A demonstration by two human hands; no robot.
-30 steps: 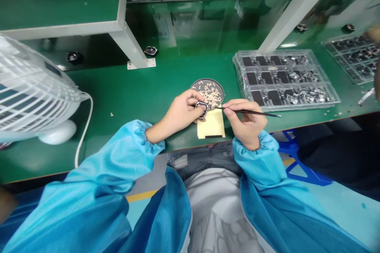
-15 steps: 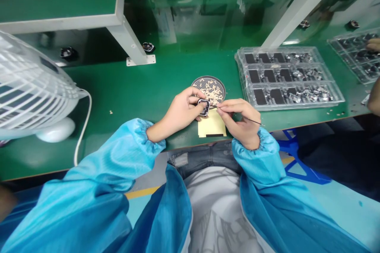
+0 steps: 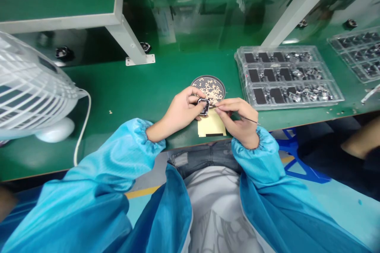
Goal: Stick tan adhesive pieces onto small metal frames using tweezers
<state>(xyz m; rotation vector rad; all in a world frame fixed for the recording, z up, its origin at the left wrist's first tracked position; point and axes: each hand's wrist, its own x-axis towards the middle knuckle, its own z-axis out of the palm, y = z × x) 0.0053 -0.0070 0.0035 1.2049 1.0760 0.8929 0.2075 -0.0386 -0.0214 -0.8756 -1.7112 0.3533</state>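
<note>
My left hand point(image 3: 187, 107) is closed on a small watch case point(image 3: 203, 106), dark inside with a silvery rim, its thumb resting over the opening. Between the fingertips of my right hand point(image 3: 239, 118) is a thin dark metal tool that looks like tweezers point(image 3: 249, 119), its tip at the case's right edge. Just behind both hands sits a round dark mesh dish point(image 3: 208, 77) holding many tiny beige pieces point(image 3: 214, 91). Below the case lies a yellow paper pad point(image 3: 210, 125) with a dark strip along its near edge.
To the right stands a clear plastic tray point(image 3: 292, 104) with dark screens and silvery parts; another tray point(image 3: 360, 53) lies beyond it. A white fan point(image 3: 32, 87) with its cord point(image 3: 86, 126) occupies the left. Shelf posts point(image 3: 130, 43) rise from the green bench point(image 3: 124, 95). Someone's arm point(image 3: 362, 140) shows at right.
My hands stay nearly still; the tool in my right hand has tilted slightly. At the far right, the other person's hand has drawn back from the far tray.
</note>
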